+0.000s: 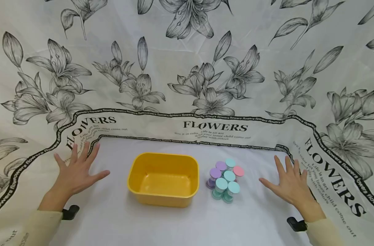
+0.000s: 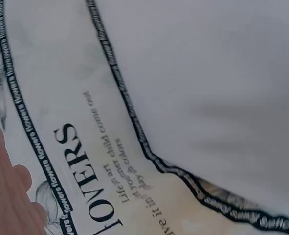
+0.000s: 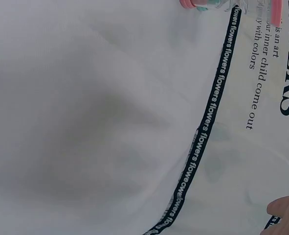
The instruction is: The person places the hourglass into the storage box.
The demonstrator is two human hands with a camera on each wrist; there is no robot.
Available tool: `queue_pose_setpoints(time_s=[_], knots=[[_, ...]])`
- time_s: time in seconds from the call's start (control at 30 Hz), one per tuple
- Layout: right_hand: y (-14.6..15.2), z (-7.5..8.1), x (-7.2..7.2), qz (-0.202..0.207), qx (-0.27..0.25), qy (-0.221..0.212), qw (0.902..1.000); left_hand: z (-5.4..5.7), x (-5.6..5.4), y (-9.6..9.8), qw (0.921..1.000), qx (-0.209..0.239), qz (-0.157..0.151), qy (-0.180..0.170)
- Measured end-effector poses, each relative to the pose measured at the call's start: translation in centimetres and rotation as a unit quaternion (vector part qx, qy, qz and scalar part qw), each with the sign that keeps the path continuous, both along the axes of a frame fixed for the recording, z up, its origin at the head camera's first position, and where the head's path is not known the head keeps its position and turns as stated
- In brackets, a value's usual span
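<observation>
In the head view, my left hand (image 1: 77, 172) is spread with straight fingers, left of a yellow plastic basin (image 1: 163, 201), and holds nothing. My right hand (image 1: 290, 186), also spread, hovers to the right of a cluster of small sand timers. These stand upright, close together, just right of the basin: several teal timers (image 1: 221, 184), two purple timers (image 1: 215, 173) and one pink timer (image 1: 238, 171). No timer shows inside the basin. At the top of the right wrist view lies part of a pink-ended timer (image 3: 276, 12). Only parts of the fingers show in each wrist view.
A white tablecloth (image 1: 113, 225) lies under everything, bordered by a black band (image 1: 236, 145) with printed words. Behind rises a pale cloth (image 1: 181, 51) with line-drawn lilies. Dark straps with small devices sit at both wrists.
</observation>
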State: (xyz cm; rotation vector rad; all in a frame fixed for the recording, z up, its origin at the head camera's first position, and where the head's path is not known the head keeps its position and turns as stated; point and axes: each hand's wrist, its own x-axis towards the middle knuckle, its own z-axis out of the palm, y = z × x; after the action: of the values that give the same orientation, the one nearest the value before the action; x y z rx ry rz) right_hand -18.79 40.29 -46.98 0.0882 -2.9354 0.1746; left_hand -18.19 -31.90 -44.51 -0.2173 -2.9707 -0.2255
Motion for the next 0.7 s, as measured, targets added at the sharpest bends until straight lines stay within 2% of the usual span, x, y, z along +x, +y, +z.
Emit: queue_pose_setpoints(time_s=[0.2,0.33,0.4,0.53,0.7], knots=[[-0.2,0.3,-0.1,0.001,-0.028,-0.012,0.9995,0.5,-0.1,2.3,0.9982,0.059,-0.006,-0.001],[-0.6,0.4,0.1,-0.001,-0.046,-0.025,0.9986,0.1,0.1,3.6,0.9948,0.1,-0.02,0.006],[-0.7,0.5,0.2,-0.002,-0.051,-0.024,0.9984,-0.1,0.4,4.5,0.9893,0.142,-0.032,0.01],[-1.0,0.6,0.1,-0.005,-0.071,-0.014,0.9974,-0.6,1.3,6.5,0.9699,0.236,-0.054,0.025],[-1.7,0.6,-0.2,-0.005,-0.092,-0.017,0.9956,-1.4,2.1,9.0,0.9522,0.29,-0.088,0.039]])
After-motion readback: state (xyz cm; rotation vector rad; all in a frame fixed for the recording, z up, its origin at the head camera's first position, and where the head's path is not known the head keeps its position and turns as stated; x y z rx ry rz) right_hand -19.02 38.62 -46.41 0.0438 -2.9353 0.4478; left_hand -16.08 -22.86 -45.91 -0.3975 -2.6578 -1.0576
